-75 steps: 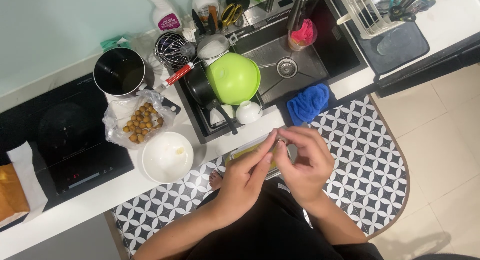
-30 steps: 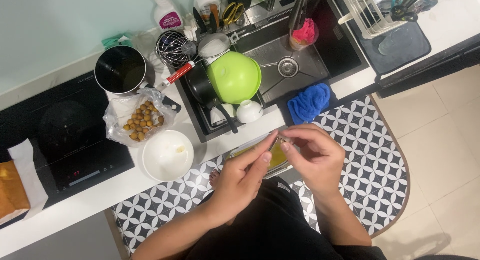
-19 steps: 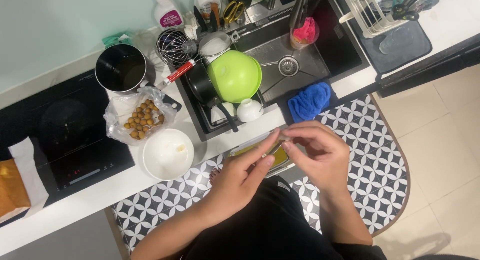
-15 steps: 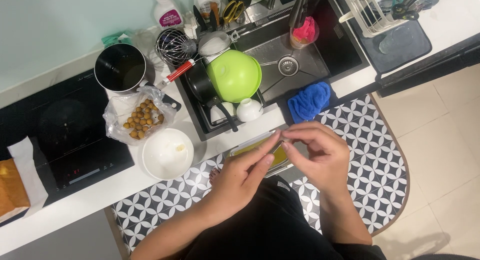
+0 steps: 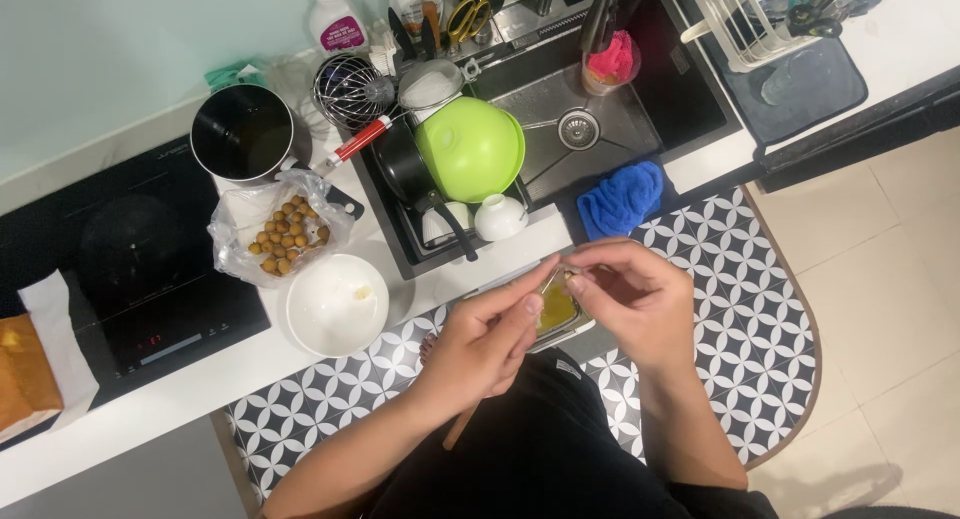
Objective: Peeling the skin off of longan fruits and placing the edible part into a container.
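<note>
My left hand (image 5: pixel 488 341) and my right hand (image 5: pixel 632 295) meet fingertip to fingertip just below the counter's front edge. Both pinch a small fruit (image 5: pixel 563 276), mostly hidden by the fingers. Under them is a small rectangular container (image 5: pixel 556 315) with yellowish peelings inside. On the counter to the left lies a clear plastic bag of small round brown fruits (image 5: pixel 283 235). Just below the bag stands a white bowl (image 5: pixel 335 305) with one pale piece in it.
A black sink (image 5: pixel 560 129) holds a green bowl (image 5: pixel 470 147), a black pan and a small white cup. A blue cloth (image 5: pixel 622 197) lies on its rim. A black pot (image 5: pixel 241 132) and a whisk stand behind the bag, beside a black cooktop (image 5: pixel 120 269). A patterned mat (image 5: pixel 740 279) covers the floor.
Both hands have stayed together over the container. The fingers have shifted slightly around the small fruit, and the right hand has drifted a little down and to the right.
</note>
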